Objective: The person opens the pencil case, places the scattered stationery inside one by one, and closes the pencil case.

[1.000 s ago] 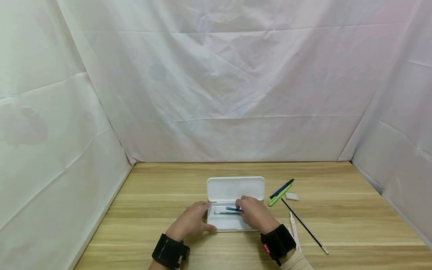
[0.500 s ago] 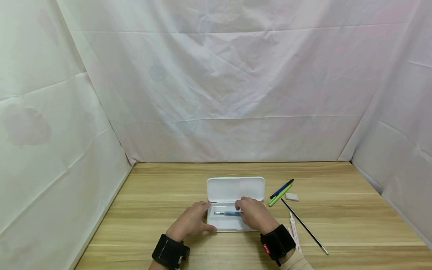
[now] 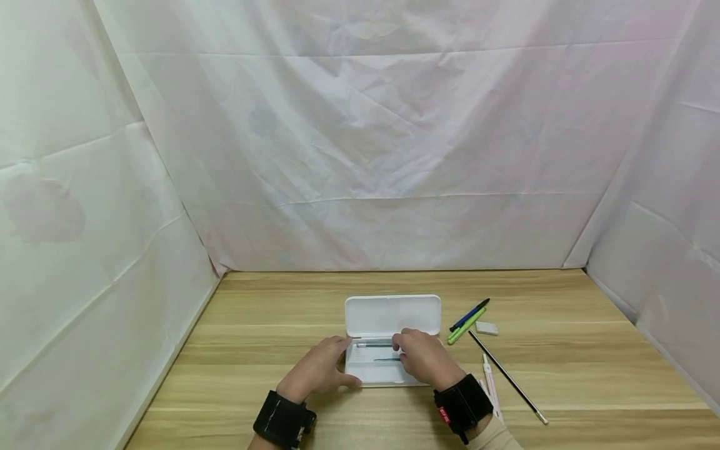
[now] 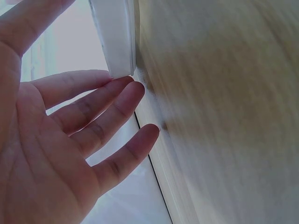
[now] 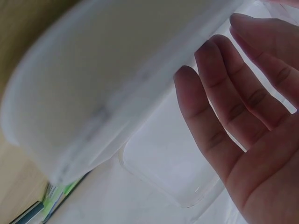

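The white pencil case point(image 3: 394, 315) lies open on the table, its lid tilted back. My left hand point(image 3: 322, 365) grips the case's left end, thumb at the near corner and fingers at the far one; in the left wrist view fingertips touch the white case point(image 4: 117, 42). My right hand point(image 3: 424, 353) is over the case's right half, pinching what looks like a thin dark pen point(image 3: 387, 359) whose end sticks out leftward. A pale blue-green pen point(image 3: 374, 344) lies along the tray's back, its right end hidden. In the right wrist view, my right hand's point(image 5: 247, 102) fingers are bent; index and thumb tips are partly out of frame.
Right of the case lie a blue pen point(image 3: 468, 315), a green pen point(image 3: 467, 326), a white eraser point(image 3: 486, 328), a long black pencil point(image 3: 509, 378) and a pale pink compass point(image 3: 490, 381), partly behind the right wrist. White cloth point(image 3: 394, 156) hangs behind the wooden table point(image 3: 270, 312).
The pale blue-green pen has shifted from the tray's middle to its back. The thin dark pen at my right fingers has come lower, toward me. My left hand has kept still.
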Tool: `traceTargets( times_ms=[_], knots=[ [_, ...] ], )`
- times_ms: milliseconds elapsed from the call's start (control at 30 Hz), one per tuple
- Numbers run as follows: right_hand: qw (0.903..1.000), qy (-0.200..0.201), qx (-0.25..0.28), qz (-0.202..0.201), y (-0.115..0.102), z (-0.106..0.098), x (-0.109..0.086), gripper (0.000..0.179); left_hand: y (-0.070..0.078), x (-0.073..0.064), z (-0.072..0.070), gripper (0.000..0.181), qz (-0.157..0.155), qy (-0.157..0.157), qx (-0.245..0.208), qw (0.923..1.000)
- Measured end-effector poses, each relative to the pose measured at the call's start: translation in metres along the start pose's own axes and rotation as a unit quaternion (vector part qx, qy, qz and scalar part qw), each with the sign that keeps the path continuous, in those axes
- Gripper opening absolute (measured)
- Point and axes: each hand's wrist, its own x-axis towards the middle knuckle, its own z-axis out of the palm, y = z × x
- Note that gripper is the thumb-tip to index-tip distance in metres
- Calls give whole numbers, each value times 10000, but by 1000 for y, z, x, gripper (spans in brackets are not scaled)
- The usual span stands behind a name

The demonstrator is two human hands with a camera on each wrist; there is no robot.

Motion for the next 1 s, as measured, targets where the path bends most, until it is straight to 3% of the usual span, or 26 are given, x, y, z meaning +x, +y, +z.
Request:
traceTargets(
  times_ms=[767, 1000],
  knots=[
    [9997, 66, 172, 153, 3, -10, -1, 10, 1, -1, -1, 84, -9, 17, -90, 10000],
    [9993, 325, 166, 92, 5, -16, -2, 9, 0, -1, 0, 84, 30, 26, -62, 10000]
  ],
)
